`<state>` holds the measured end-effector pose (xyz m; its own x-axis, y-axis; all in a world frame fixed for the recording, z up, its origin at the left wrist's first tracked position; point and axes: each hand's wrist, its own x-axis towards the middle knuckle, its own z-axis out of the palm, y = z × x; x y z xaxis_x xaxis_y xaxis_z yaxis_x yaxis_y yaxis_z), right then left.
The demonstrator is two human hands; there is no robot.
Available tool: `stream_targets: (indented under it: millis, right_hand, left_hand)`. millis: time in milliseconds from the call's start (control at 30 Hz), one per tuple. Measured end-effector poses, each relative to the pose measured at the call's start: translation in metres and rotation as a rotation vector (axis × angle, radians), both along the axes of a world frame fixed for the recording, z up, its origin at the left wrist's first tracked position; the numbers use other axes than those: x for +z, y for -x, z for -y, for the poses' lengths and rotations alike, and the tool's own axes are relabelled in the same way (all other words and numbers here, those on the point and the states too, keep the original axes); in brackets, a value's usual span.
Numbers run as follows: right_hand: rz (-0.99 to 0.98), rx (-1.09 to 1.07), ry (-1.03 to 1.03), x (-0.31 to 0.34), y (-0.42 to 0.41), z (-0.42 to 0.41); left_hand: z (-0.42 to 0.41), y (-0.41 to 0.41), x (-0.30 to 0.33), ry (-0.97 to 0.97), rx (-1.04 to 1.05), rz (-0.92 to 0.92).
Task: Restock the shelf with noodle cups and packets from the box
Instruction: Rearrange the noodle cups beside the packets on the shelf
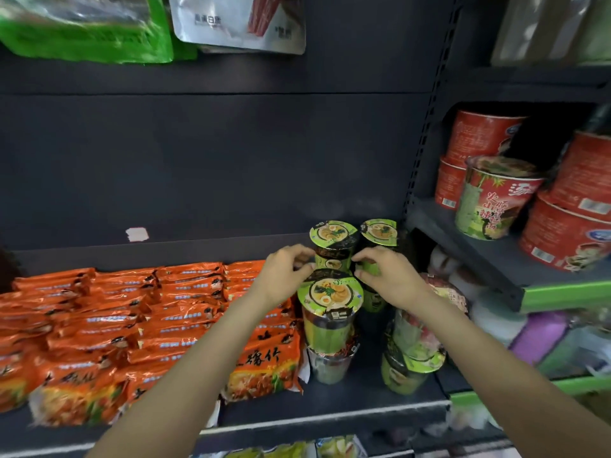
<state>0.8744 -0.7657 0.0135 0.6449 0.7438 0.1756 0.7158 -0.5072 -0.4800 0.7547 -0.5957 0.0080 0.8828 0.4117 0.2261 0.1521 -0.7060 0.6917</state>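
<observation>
Dark shelf (330,408) loaded at left with orange noodle packets (99,325). Right of those, stacked green-and-black noodle cups (327,328) with ramen-bowl lids. At the back, upright green noodle cup (334,246), pinched from both sides: left hand (284,276) grip and right hand (386,276) grip curled on its walls.

The silver pouch (236,23) on the top shelf has Chinese characters, but they are too blurred to read. The front orange packet (264,368) shows large black characters, maybe 猪什, partly hidden by an arm. The green-red cup (489,206) on the right shelf has 汤 in white and red characters starting with 火 and 山. Barcodes on the red bowls (562,239) cannot be read
</observation>
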Motion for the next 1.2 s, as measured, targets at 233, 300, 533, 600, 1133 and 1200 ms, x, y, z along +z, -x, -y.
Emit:
stream_targets:
  millis: [233,300,533,600,1133,1200]
  right_hand:
    - [-0.003,0.1,0.067,-0.024,0.052,0.008]
    - [0.022,0.075,0.084,-0.029,0.058,0.007]
    - [0.171,0.015,0.213,-0.025,0.054,0.007]
    - [0.239,0.01,0.25,-0.022,0.051,0.004]
    - [0.181,-0.038,0.137,-0.027,0.035,0.005]
    - [0.142,-0.049,0.077,-0.031,0.041,0.006]
  left_hand:
    - [0.01,0.037,-0.024,0.304,0.021,-0.103]
    - [0.014,0.039,-0.025,0.452,0.001,-0.127]
    - [0.02,0.024,-0.031,0.735,0.006,-0.098]
    - [0.02,0.018,-0.034,0.765,0.023,-0.085]
    - [0.024,-0.005,-0.044,0.685,0.047,-0.044]
    - [0.024,0.0,-0.044,0.642,0.037,-0.036]
